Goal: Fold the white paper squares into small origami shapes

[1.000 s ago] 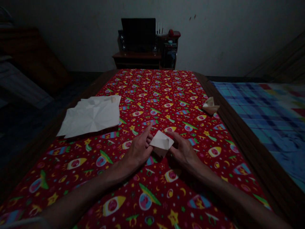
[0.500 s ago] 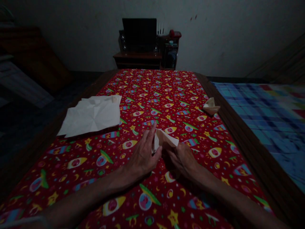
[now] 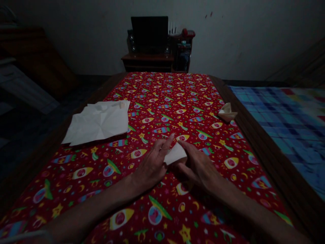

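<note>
A piece of folded white paper (image 3: 176, 154) is held between my two hands, low over the red patterned cloth (image 3: 162, 112). My left hand (image 3: 154, 159) grips its left side, with one finger reaching forward past the edge. On the other side, the fingers and thumb of my right hand (image 3: 198, 162) close around the paper's right end. The paper's underside and part of its folds are hidden by my fingers. Off to the right lies a folded paper boat shape (image 3: 228, 113). A stack of creased white sheets (image 3: 101, 122) rests at the left, with a small pale block (image 3: 122, 105) on top.
The cloth lies on a surface with dark brown edges (image 3: 250, 135). Beyond its far end stand a black monitor (image 3: 149, 31) and a small speaker (image 3: 131, 40) on a wooden stand (image 3: 147, 58). A blue checked cloth (image 3: 269, 115) spreads out at the right.
My right hand has moved up and forward over the paper's right end. The paper has turned from an open fold with brownish inside to a smaller white face. The view has shifted slightly.
</note>
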Demonstrator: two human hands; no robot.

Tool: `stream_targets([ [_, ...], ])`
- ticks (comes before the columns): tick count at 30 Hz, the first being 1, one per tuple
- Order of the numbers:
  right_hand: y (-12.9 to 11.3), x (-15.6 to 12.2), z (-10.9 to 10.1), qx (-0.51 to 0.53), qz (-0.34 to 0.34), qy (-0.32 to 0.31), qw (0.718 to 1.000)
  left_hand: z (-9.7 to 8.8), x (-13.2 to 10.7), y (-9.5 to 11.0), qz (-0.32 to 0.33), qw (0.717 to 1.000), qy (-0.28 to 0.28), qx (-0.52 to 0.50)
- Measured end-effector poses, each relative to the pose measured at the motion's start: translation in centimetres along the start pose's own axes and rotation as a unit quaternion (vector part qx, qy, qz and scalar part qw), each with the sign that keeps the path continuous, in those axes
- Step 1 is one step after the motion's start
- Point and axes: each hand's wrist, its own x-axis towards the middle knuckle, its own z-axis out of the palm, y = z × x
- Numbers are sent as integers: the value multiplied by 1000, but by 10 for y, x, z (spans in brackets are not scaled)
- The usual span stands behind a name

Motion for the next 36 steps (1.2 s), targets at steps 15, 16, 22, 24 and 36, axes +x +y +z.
stream_targets([
  [15, 7, 0, 6, -78, -68, 54, 993, -3, -8, -5, 50, 995, 76, -46],
  [16, 8, -1, 6, -102, -72, 53, 991, -4, -8, -5, 57, 995, 73, -46],
  [22, 9, 1, 3, -262, -119, 49, 956, -7, -10, -9, 97, 992, 70, -44],
  [24, 6, 2, 1, -294, -121, 38, 947, -7, -9, -11, 119, 990, 68, -26],
  [36, 3, 4, 3, -293, -57, 9, 954, 3, -2, -8, 93, 992, 8, 81],
])
